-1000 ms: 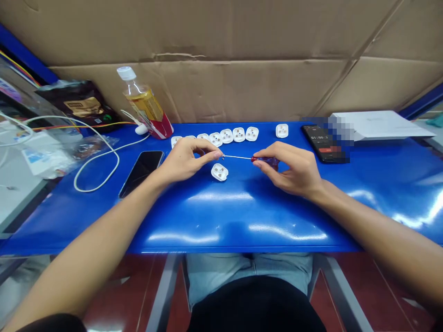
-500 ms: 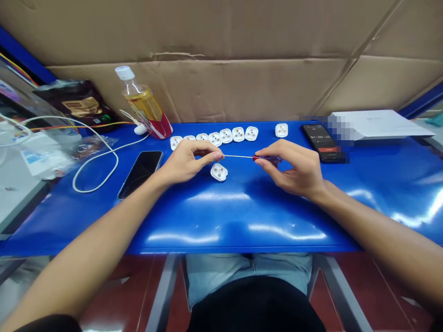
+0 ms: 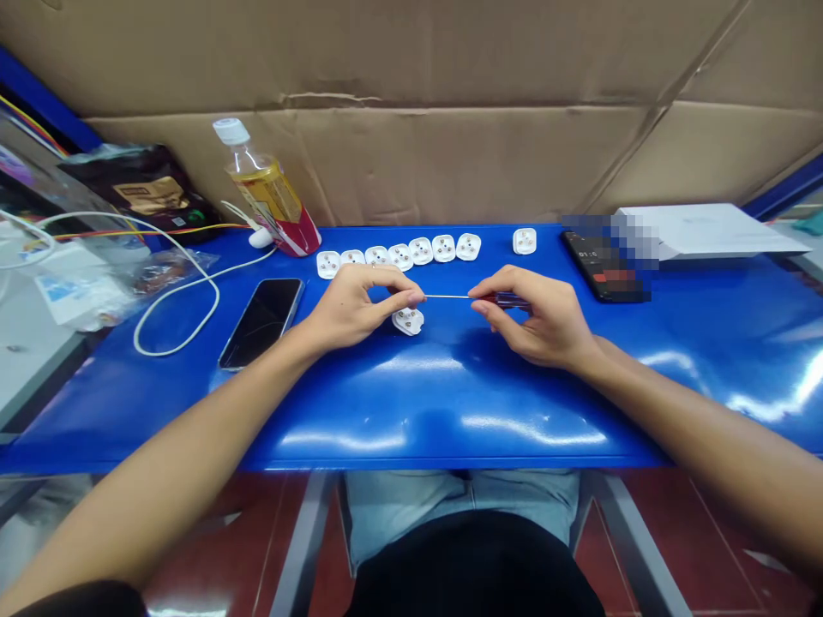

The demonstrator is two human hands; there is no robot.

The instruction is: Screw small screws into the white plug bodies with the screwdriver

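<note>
A screwdriver [image 3: 447, 296] is held level between my two hands, its thin metal shaft bare in the middle. My right hand [image 3: 537, 317] has thumb and fingers closed round its dark red handle. At the other end, my left hand [image 3: 360, 304] pinches the screwdriver's tip between thumb and forefinger; any small piece there is hidden by the fingertips. Just below those fingertips a white plug housing [image 3: 408, 322] with metal parts inside lies on the blue table, its upper edge partly covered. Several similar white housings [image 3: 443, 248] stand in a row behind.
One more white housing [image 3: 525, 241] sits apart at the right. Beside it are a phone showing a timer [image 3: 601, 266] and a white box [image 3: 713, 231]. To the left lie a dark phone [image 3: 262, 324], a white cable [image 3: 215, 300] and a drink bottle [image 3: 276, 201].
Both hands and the screwdriver have shifted slightly down. My left fingertips have moved a little right and now cover the upper edge of the near housing.
</note>
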